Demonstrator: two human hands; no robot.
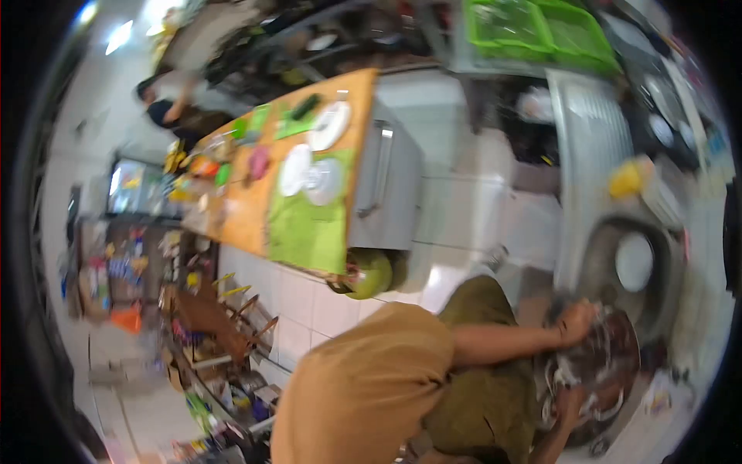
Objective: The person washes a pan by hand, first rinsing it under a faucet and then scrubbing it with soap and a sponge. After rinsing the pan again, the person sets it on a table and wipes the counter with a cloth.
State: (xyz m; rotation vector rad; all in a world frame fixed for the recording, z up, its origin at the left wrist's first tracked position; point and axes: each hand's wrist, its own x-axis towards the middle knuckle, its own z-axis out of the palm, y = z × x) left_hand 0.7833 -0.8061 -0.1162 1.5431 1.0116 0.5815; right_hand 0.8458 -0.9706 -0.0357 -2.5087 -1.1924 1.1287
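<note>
A shiny brown pan, streaked with whitish suds, lies at the lower right beside the sink. My left hand is over the pan's upper edge with its fingers curled; blur hides what is in them. Lower down, my right hand grips the near side of the pan, partly hidden by glare and suds. A round white plate rests inside the sink basin.
Beyond the sink, a yellow item stands near the ribbed metal drainboard. Green baskets are at the top. White plates lie on a wooden-topped counter. Another person stands behind it.
</note>
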